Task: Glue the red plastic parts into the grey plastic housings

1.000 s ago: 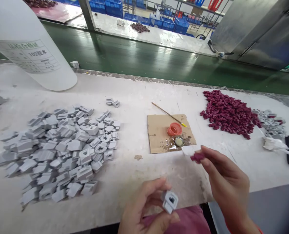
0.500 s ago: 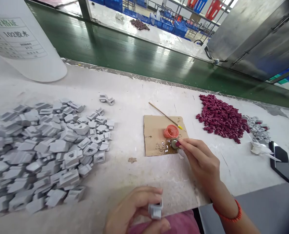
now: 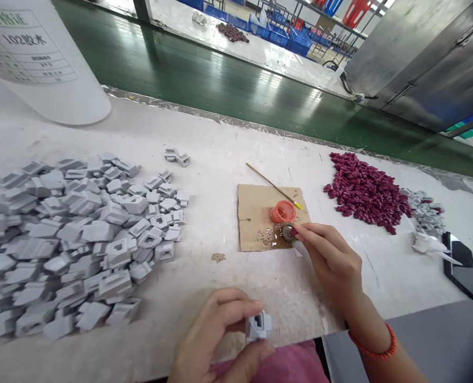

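Between the thumb and fingers of my left hand is a grey plastic part, its slotted opening facing up, near the table's front edge. My right hand pinches a small maroon piece at a bottle cap on a cardboard sheet. Whether the piece touches the cap's contents is hard to make out. Just behind the cap stands a small red cup with clear liquid in it. Wet brown liquid spots the cardboard around the cap.
Many grey parts are heaped at left, maroon pieces at right. Beside those lie small grey-maroon parts, crumpled tissue and a black phone. A thin stick rests on the cardboard; a white container stands back left, before a green conveyor belt.
My left hand has risen slightly and turned the grey part so its opening shows more. My right hand stays at the bottle cap with the maroon piece. The view has shifted a little.
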